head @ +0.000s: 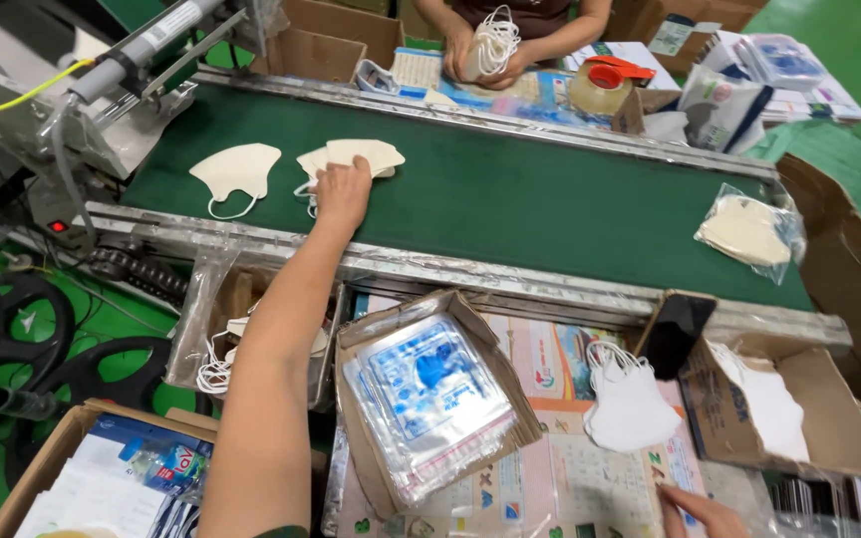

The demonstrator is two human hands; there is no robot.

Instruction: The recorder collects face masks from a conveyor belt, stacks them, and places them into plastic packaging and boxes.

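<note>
Green conveyor belt (510, 199): L hand (343, 191) pressing open-fingered on cream masks (356, 155); R hand (705, 513) grip unclear.

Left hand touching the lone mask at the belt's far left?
No. The left hand rests on the mask stack; the single mask lies apart on the green belt.

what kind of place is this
Most likely a face mask packing line in a small factory. A green conveyor belt carries loose masks, the left hand gathers a mask stack, and a box of clear printed bags sits below.
</note>
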